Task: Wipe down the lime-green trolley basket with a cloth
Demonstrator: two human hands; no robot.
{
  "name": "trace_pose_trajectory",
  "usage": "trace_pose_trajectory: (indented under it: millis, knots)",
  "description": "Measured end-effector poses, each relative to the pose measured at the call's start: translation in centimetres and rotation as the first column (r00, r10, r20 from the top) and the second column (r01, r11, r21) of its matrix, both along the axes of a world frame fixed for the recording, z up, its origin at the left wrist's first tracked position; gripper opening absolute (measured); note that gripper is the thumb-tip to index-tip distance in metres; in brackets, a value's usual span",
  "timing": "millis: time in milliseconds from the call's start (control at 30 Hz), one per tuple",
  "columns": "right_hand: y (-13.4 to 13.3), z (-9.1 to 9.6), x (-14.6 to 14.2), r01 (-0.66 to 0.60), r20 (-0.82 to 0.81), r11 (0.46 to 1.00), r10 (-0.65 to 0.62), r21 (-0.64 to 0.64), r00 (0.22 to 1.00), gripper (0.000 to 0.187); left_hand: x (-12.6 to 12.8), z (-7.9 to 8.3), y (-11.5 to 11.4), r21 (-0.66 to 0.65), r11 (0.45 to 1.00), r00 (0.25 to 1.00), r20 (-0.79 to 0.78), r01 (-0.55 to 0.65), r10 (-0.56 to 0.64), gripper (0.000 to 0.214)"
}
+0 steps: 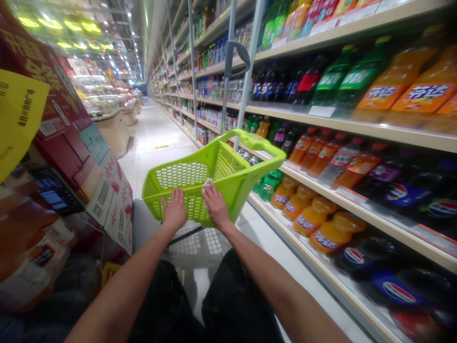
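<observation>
In the head view, your green cart [240,193] stands on the floor just ahead of your knees [237,290], its handle [273,158] toward the shelves on the right. Your left hand [174,208] is at the near mesh side, fingers straight and released, their tips up by the rim; whether they press on it, you cannot tell. Your right hand [216,206] is at the same rim, farther toward the handle, its fingers grasping a crumpled white cloth [208,183] against the edge.

Your room is tightest on the right, where the handle comes near the shelf edges [321,113]. On the left, a red cardboard display [67,107] and a yellow sign [21,116] crowd in close. Beyond the cart, the aisle runs open into the distance.

The floor [144,125] is pale, glossy tile, with the mesh's patterned shadow beneath the cart. Soft drink bottles [303,221] fill the shelves on your right; bright lights [50,23] hang overhead at upper left.
</observation>
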State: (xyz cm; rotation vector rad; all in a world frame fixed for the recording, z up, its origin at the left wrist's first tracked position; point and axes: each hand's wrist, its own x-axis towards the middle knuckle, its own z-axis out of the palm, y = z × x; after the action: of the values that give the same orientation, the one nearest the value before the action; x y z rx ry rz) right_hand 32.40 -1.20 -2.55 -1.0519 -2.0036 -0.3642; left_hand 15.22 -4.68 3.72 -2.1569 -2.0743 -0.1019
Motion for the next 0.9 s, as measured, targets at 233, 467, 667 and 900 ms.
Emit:
trace_pose_trajectory:
  millis: [233, 467, 667, 900]
  knots:
    - [-0.5, -6.8, -0.1, -0.065, 0.154, 0.983, 0.091, -0.171, 0.984, 0.042, -0.3, -0.1, -0.3, 0.0, 0.999, 0.999, 0.008, 0.042, -0.042, 0.074]
    - [-2.3, -2.7, -1.2, -0.153, -0.014, 0.986, 0.152, -0.074, 0.988, 0.053, -1.1, -0.9, -0.4, 0.04, 0.996, 0.994, 0.067, 0.083, -0.086, 0.076]
    - [-0.6, 2.4, -5.3, -0.157, -0.02, 0.988, 0.158, 0.004, 0.987, 0.046, -5.2, -4.0, -2.2, 0.089, 0.995, 0.991, 0.131, -0.049, 0.038, 0.074]
    - [-1.8, -7.1, -5.7, -0.193, 0.257, 0.922, 0.287, -0.337, 0.923, 0.034, -8.5, -6.6, -4.4, -0.056, 0.987, 0.979, 0.126, -0.153, 0.159, 0.074]
